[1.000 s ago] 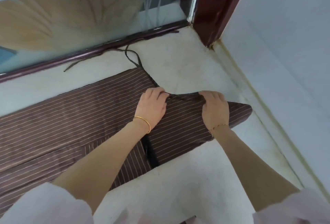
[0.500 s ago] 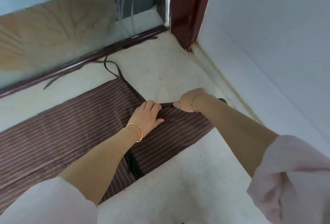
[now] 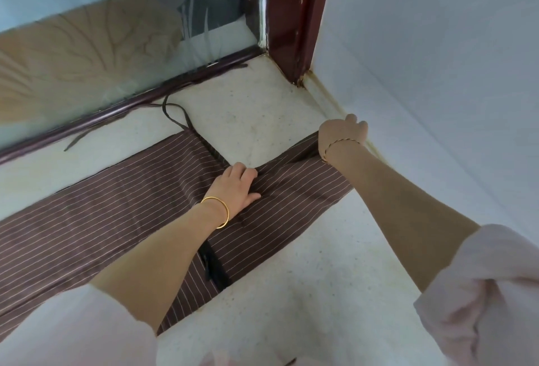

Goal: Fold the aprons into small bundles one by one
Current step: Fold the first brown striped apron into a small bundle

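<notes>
**Stretching the top edge taut before the fold**

Here we are at the narrow end of the apron [image 3: 116,205], which lies flat on the pale speckled surface [image 3: 291,292]. It runs from under the left forearm out to the right hand.

The left hand [image 3: 236,187] lies palm-down on the cloth, fingers mostly straight, with the fingertips pinning the upper edge. The right hand [image 3: 341,135] is curled shut over the far tip of the apron, close to the wall [image 3: 437,74]. Its fingers are hidden behind the knuckles, so I judge it to be gripping the apron's end rather than see it.

To do this well, I'd say pull evenly away from the pinning hand so the stretch between the two grips loses its creases. Then bring that end over with the pinstripes lined up.

The cloth is thin, brown and limp, with fine pale stripes, and it wrinkles just beside the left fingertips. A dark tie [image 3: 175,112] loops loose beyond the left hand, towards the frosted glass [image 3: 87,53]. Another black strap [image 3: 213,266] lies under the left forearm. Both need tucking in, or they will trail out of the bundle.
</notes>
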The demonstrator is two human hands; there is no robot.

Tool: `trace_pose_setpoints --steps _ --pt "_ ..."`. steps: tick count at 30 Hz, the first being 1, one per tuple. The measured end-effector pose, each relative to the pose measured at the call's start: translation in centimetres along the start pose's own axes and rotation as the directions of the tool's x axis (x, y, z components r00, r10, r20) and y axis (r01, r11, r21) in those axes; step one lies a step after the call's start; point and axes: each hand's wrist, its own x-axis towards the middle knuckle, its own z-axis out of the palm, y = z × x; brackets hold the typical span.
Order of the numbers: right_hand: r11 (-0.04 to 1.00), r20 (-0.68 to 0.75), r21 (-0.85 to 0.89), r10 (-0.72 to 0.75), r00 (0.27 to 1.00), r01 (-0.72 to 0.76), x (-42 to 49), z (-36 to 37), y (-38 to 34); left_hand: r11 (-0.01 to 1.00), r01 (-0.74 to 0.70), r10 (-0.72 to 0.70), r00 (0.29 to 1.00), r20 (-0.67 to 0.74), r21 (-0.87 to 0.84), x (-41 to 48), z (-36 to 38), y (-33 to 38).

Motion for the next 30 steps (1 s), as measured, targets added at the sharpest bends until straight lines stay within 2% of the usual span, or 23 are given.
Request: trace_pose_setpoints --steps 3,6,9,11,12,14,17,18,20,21,22,23,24,25,26,28,30 --pt "0.993 0.027 0.118 -0.011 1.000 0.008 0.1 0.5 0.7 0.999 0.021 -0.019 0.999 0.040 -0.039 0.3 -0.6 0.3" --pt "0.975 -0.004 0.184 -0.128 0.992 0.126 -0.3 0.9 1.4 0.996 0.068 -0.061 0.993 0.097 -0.065 1.3 -1.7 0.9" --pt "0.928 -0.033 0.347 -0.131 0.991 0.135 -1.2 1.3 2.0 0.999 0.037 -0.040 0.993 0.111 0.024 2.6 -3.3 3.3" --pt "0.903 -0.036 0.424 -0.058 0.998 0.068 -1.5 2.1 2.3 0.995 0.034 -0.017 0.986 0.167 -0.095 3.4 -3.9 4.7" --pt "0.899 -0.028 0.437 -0.030 0.999 0.039 -1.6 2.6 2.4 0.978 0.048 0.003 0.970 0.244 -0.201 3.7 -4.2 5.2" --pt "0.893 -0.010 0.450 -0.015 1.000 0.018 -2.0 3.4 2.9 0.919 0.002 0.137 0.936 0.324 -0.394 3.6 -5.9 6.1" --pt "0.865 0.061 0.502 -0.047 0.997 0.010 -2.1 4.0 3.8 0.903 -0.072 0.284 0.839 0.464 -0.423 3.7 -7.3 6.9" --pt "0.844 0.110 0.536 -0.068 0.992 -0.001 -2.1 4.1 4.1 0.940 -0.106 0.279 0.788 0.549 -0.325 5.5 -4.2 4.7" --pt "0.818 0.228 0.574 -0.116 0.967 -0.037 -2.3 4.1 4.5 0.968 0.002 0.172 0.722 0.671 -0.250 15.1 11.1 -2.2" --pt "0.816 0.266 0.575 -0.126 0.956 -0.053 -2.6 4.1 4.6 0.956 0.051 0.164 0.722 0.672 -0.289 19.1 16.1 -4.8" --pt "0.824 0.267 0.565 -0.132 0.955 -0.045 -2.7 4.2 4.6 0.937 0.081 0.199 0.673 0.712 -0.339 20.0 17.7 -6.1" --pt "0.841 0.242 0.540 -0.133 0.961 -0.020 -2.8 4.4 4.7 0.941 0.015 0.249 0.645 0.722 -0.338 18.7 16.2 -5.0" --pt "0.861 0.199 0.509 -0.124 0.972 0.005 -2.9 4.3 4.7 0.955 -0.038 0.250 0.637 0.729 -0.294 15.3 10.9 -2.0" --pt "0.868 0.151 0.495 -0.129 0.980 0.038 -2.9 4.4 4.6 0.982 -0.037 0.167 0.620 0.767 -0.184 9.5 1.8 2.3" --pt "0.861 0.120 0.503 -0.148 0.982 0.068 -2.8 4.4 4.4 0.963 -0.206 0.259 0.544 0.798 -0.172 4.5 -5.2 6.7" --pt "0.831 0.085 0.541 -0.209 0.974 0.132 -2.8 4.6 3.9 0.951 -0.235 0.298 0.530 0.794 -0.200 3.8 -7.3 7.6" --pt "0.804 0.062 0.550 -0.310 0.949 0.227 -2.7 5.0 3.0 0.975 -0.157 0.217 0.527 0.821 -0.157 3.0 -7.4 7.3"
